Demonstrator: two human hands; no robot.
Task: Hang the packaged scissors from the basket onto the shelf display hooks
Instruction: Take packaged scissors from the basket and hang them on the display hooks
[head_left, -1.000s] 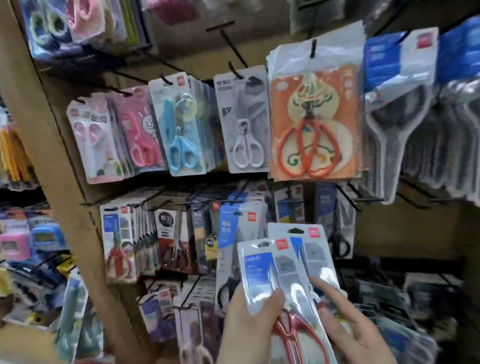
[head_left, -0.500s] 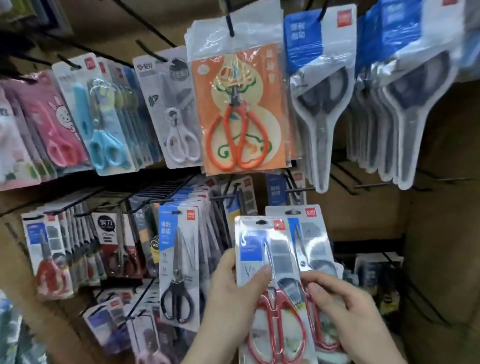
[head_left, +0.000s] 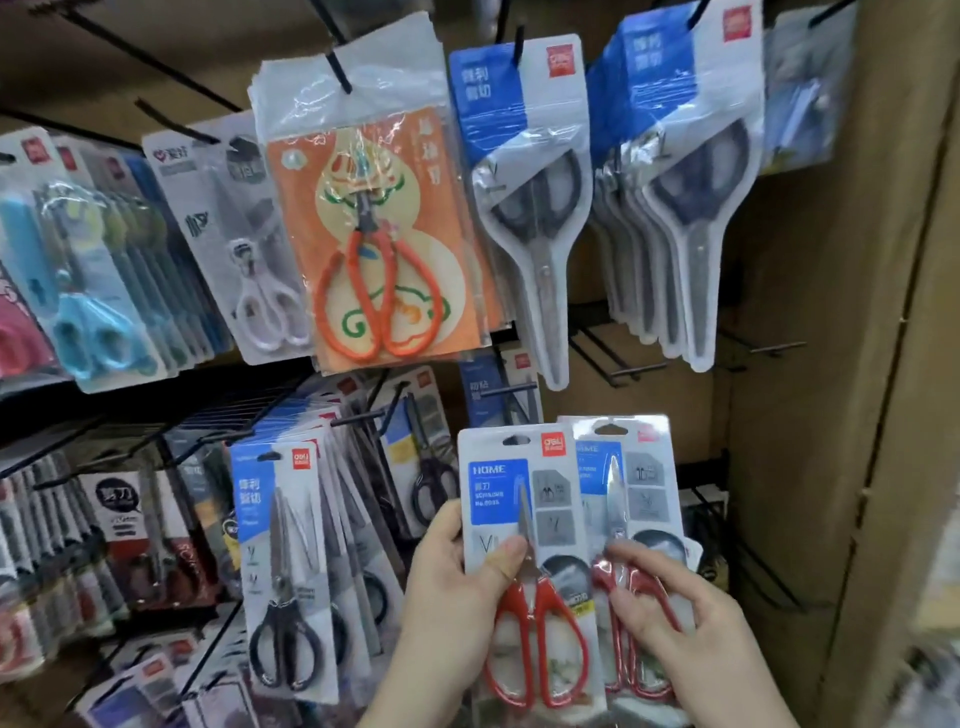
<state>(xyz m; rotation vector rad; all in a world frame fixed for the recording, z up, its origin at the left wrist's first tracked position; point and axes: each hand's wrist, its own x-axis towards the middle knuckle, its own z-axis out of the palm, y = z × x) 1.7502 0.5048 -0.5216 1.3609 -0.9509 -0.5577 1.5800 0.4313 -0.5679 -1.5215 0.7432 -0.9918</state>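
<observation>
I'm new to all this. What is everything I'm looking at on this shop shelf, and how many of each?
Red-handled scissors packs: two, white and blue cards, lower centre; front pack, rear pack to its right.
Orange-card packs: a stack, orange handles, top row centre.
Dark-grey-handled packs: stacks on two hooks, blue and white, top right.
White-handled pack: one showing, grey card, left of the orange stack.
Light-blue scissors packs: several, top left.
Black-handled packs: several, lower row.
Bare hooks: at least two, black, right.
Left hand: one, grips the front pack.
Right hand: one, holds the rear pack.
</observation>
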